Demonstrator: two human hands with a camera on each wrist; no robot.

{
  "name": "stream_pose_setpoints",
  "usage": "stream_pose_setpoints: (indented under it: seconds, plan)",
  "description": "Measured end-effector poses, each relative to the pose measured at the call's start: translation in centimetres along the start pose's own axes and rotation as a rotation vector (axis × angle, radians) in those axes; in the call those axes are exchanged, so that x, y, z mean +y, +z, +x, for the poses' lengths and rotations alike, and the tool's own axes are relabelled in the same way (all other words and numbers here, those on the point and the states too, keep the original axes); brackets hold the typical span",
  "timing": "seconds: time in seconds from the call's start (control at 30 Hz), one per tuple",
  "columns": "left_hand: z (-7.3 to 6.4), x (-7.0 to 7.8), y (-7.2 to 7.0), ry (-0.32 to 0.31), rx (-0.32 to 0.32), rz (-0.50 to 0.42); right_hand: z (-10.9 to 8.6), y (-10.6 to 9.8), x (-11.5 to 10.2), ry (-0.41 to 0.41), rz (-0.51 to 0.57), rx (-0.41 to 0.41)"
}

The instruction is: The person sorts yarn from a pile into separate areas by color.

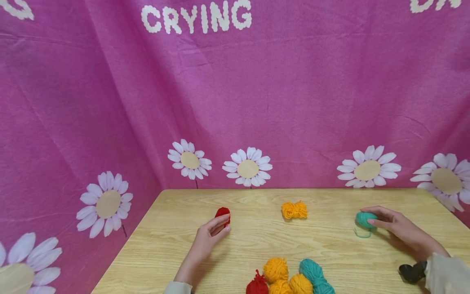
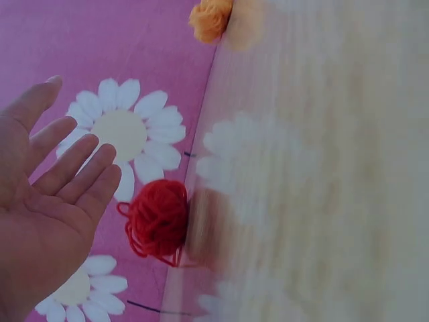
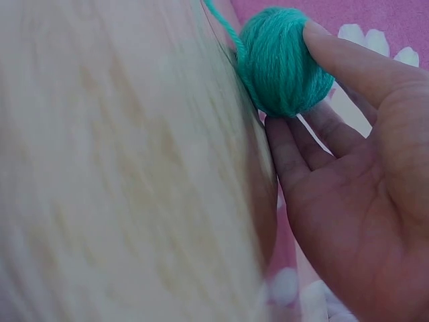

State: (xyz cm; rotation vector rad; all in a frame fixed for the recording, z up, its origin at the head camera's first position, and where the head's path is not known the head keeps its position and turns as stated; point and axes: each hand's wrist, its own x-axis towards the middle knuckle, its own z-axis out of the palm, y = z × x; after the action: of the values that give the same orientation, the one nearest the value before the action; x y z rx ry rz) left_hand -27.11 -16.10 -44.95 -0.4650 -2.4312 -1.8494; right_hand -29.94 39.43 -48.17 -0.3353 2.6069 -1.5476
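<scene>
A red ball of yarn [image 2: 159,218] lies toward the back left of the table, a few loose loops hanging off it. Beside it is my left hand [image 1: 211,239], fingers fairly straight and thumb apart; the left wrist view shows a gap between the hand [image 2: 57,188] and the yarn. Over at the right, my right hand [image 1: 402,228] holds a teal ball of yarn [image 1: 365,219] between thumb and fingers. In the right wrist view the thumb presses one side of that ball [image 3: 281,64], fingers on the other, and a loose strand trails away.
Between the hands, farther back, lies a yellow skein of yarn [image 1: 294,210]. Near the front edge are gathered several yellow balls [image 1: 276,269], a red one [image 1: 257,284] and a teal skein [image 1: 315,275]. A pink flowered cloth [image 1: 293,102] hangs behind and left of the wooden table [image 1: 257,241].
</scene>
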Motion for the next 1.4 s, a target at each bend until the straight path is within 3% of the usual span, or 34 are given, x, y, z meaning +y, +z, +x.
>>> stream_pose_setpoints:
  seconds: [0.1, 0.33, 0.83, 0.93, 1.1, 1.4]
  plan:
    - [-0.7, 0.4, 0.2, 0.018, -0.036, 0.026, 0.1, 0.1, 0.0, -0.009, 0.005, 0.0]
    - [-2.2, 0.9, 0.7, 0.034, -0.139, 0.125, 0.0, -0.2, -0.4, 0.077, -0.019, -0.025]
    - [-4.7, 2.2, 2.0, 0.099, -0.365, 0.256, -0.1, -0.3, -0.3, 0.074, -0.017, -0.028]
    - [-5.0, 2.4, 2.3, 0.07, -0.413, 0.25, -0.1, -0.3, -0.2, 0.067, -0.017, -0.026]
    - [-5.4, 2.9, 2.8, -0.077, -0.489, 0.18, 0.0, -0.2, -0.1, 0.067, -0.033, -0.021]
    - [-5.8, 2.9, 3.3, -0.014, -0.606, 0.179, -0.1, -0.2, 0.0, 0.014, -0.051, -0.006]
